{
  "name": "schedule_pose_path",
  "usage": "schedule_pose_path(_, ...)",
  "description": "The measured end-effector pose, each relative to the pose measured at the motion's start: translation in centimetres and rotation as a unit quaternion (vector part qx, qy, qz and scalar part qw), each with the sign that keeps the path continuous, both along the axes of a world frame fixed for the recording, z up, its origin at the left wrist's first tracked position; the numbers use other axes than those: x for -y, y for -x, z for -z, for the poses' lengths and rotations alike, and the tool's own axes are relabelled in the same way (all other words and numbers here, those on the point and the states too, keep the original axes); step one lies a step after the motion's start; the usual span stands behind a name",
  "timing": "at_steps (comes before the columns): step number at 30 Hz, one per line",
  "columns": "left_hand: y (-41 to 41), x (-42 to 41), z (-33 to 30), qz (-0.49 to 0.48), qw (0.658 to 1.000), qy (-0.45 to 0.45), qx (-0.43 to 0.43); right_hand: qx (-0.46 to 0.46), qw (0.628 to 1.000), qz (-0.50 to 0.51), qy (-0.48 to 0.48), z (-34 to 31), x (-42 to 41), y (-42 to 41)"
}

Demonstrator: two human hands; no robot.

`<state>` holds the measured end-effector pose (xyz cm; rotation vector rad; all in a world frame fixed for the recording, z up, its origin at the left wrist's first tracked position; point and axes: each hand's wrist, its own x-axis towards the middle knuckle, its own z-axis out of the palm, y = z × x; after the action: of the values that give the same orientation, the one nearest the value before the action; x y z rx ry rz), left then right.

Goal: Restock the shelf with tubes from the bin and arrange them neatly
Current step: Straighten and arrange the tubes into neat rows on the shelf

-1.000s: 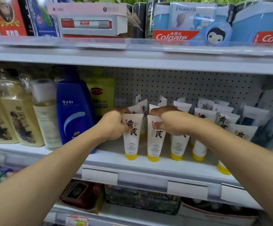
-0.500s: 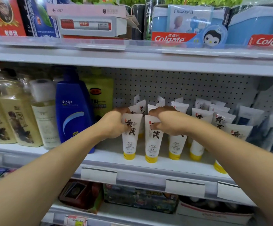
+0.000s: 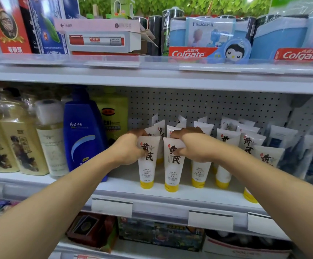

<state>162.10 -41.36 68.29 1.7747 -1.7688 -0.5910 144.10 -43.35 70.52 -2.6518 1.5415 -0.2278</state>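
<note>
Head view: five front-row tubes, yellow caps down, along shelf (image 3: 170, 195) front edge. Left hand (image 3: 127, 149) fingers grip first tube (image 3: 147, 165); right hand (image 3: 195, 148) fingers grip second tube (image 3: 173, 169).

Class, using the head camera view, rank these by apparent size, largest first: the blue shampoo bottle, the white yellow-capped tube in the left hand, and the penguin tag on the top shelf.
1. Blue shampoo bottle
2. White yellow-capped tube gripped by the left hand
3. Penguin tag, though it sits farther away, so true size is unsure.

White pegboard back wall (image 3: 217, 107) w/ grey shelving, evenly lit.
</note>
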Motion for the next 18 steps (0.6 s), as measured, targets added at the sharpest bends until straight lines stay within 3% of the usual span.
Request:
schedule_pose_path(10, -0.2, 0.1, 0.1, 0.007, 1.0, -0.008, 0.003, 0.002, 1.0, -0.002, 0.002, 0.1, -0.1, 0.1)
schedule_pose_path(18, -0.1, 0.3, 0.1, 0.014, 1.0, 0.005, 0.024, 0.078, 0.996, 0.003, 0.047, -0.6, -0.6, 2.7)
